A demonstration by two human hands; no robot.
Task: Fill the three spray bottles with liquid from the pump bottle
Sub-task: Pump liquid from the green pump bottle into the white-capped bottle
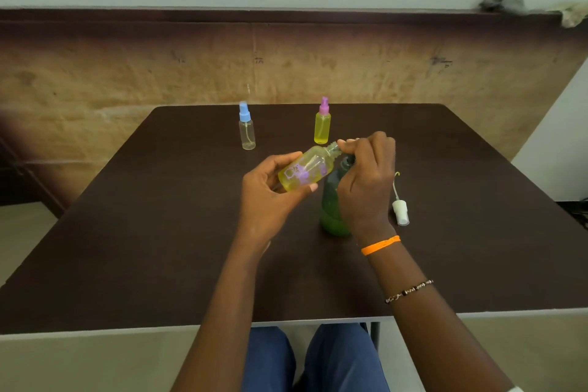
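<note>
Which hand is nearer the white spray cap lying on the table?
Right. The right hand is just left of the spray cap, on the pump bottle; the left hand is farther left.

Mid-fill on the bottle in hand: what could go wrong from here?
1. The left hand holds the uncapped spray bottle tilted; its yellow liquid may run out of the open neck.
2. The right hand covers the pump bottle head, so the nozzle may miss the neck and squirt onto the table.
3. The loose white sprayer cap lies near the right wrist and could get knocked away.
</note>
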